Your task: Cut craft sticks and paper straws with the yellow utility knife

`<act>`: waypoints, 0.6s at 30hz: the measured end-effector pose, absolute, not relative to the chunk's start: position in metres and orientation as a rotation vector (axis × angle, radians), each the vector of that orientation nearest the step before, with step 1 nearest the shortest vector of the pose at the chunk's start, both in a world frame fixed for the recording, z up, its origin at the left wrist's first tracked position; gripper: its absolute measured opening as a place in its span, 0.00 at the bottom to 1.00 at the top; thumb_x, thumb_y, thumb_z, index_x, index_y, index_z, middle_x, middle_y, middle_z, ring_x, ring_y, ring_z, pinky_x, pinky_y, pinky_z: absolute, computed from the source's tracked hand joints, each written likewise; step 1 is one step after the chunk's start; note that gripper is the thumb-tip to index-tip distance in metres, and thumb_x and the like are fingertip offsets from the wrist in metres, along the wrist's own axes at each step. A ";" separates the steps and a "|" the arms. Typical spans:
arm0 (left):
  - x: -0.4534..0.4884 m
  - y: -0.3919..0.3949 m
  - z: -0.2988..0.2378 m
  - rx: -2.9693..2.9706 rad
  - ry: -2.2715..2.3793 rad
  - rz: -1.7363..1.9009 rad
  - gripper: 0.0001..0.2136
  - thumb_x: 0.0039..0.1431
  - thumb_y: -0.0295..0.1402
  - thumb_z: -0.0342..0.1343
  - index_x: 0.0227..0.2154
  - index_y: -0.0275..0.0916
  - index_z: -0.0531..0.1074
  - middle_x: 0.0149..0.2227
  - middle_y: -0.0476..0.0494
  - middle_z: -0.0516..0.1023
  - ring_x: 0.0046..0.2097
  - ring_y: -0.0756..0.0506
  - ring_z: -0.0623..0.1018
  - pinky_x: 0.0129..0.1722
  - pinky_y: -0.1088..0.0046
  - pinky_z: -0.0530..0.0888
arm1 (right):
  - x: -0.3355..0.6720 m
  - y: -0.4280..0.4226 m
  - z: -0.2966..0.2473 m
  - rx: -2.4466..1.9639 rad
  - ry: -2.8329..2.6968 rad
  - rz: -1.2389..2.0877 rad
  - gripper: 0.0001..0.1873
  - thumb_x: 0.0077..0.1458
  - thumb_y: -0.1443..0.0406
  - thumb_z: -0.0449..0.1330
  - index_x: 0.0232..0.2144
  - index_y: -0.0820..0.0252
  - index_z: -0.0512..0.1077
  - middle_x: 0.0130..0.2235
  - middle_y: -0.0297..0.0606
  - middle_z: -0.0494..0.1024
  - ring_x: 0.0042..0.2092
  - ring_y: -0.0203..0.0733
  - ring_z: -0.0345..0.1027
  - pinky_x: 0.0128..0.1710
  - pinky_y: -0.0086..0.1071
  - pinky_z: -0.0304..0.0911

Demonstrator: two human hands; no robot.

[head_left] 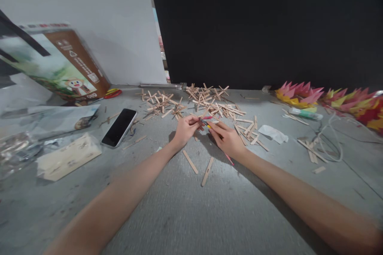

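Observation:
My left hand is closed in a pinch, its fingertips meeting those of my right hand; what lies between them is too small to name. My right hand closes round a slim pen-like tool with a dark tip and a yellow part. A thin pink end pokes out below the right palm; whether it belongs to that tool I cannot tell. A bit of pink-red shows at the fingertips. Two flat wooden sticks, one on the left and one on the right, lie just below the hands.
Wooden sticks joined in crosses pile up behind the hands, with loose sticks to the right. A phone, red-yellow scissors and a printed bag are left. Pink-yellow folded paper, a glue tube and a cable lie right.

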State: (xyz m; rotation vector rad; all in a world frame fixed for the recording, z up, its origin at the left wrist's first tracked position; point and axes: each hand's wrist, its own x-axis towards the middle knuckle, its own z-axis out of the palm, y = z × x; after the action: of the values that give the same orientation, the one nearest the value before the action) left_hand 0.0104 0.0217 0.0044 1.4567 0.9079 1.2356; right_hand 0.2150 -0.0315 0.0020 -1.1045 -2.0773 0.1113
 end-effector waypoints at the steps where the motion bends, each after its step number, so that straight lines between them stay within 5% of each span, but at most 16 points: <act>1: 0.010 0.021 0.005 1.461 0.909 1.235 0.12 0.55 0.41 0.68 0.30 0.36 0.77 0.27 0.42 0.83 0.29 0.45 0.82 0.34 0.69 0.79 | 0.215 -0.032 0.002 -1.107 -2.080 0.110 0.21 0.73 0.60 0.51 0.62 0.52 0.72 0.46 0.45 0.81 0.42 0.47 0.78 0.43 0.38 0.73; 18: 0.012 0.021 0.004 1.454 0.916 1.253 0.15 0.54 0.44 0.69 0.30 0.38 0.75 0.26 0.43 0.82 0.29 0.44 0.82 0.33 0.69 0.78 | 0.214 -0.032 0.004 -1.115 -2.084 0.091 0.21 0.74 0.60 0.50 0.62 0.53 0.72 0.46 0.45 0.81 0.40 0.47 0.78 0.39 0.38 0.73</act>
State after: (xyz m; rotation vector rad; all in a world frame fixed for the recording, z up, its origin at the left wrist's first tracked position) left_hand 0.0120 0.0212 0.0036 1.4537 0.9160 1.2525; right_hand 0.2140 -0.0324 0.0036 -1.1150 -2.0838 0.0908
